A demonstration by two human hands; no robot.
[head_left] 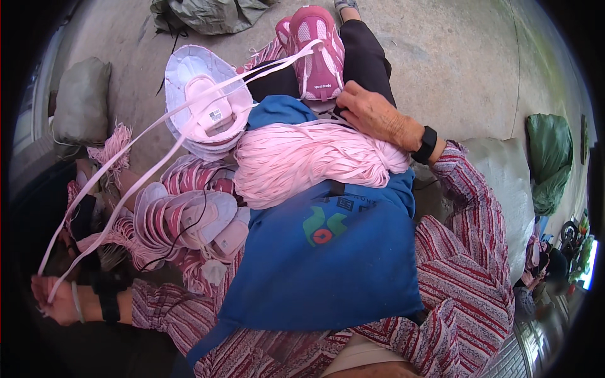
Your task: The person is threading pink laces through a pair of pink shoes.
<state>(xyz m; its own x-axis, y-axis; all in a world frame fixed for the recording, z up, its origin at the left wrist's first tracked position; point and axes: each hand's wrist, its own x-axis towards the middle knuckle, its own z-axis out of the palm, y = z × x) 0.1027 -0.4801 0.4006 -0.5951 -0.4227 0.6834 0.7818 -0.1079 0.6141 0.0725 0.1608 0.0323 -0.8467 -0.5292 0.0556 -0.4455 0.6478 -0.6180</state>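
Observation:
A pink mesh shoe upper (320,66) lies over my dark-trousered knees. My right hand (373,114) is closed at its near edge, fingertips partly hidden. Two long strands of pale pink shoelace (154,120) run from the upper out to the far lower left. There my left hand (55,301) is closed around their ends, with the arm stretched out sideways. A thick bundle of pink laces (315,160) rests across my lap on the blue apron (328,264). Left of the upper sits a stack of pale shoe uppers (208,104), nested into each other.
More pink and white uppers (189,217) are piled at my left, with hanging lace bunches (112,151) beside them. A grey sack (82,101) stands far left and a dark green bag (211,14) at the back. Pale sacking (498,183) and a green bag (548,160) lie right.

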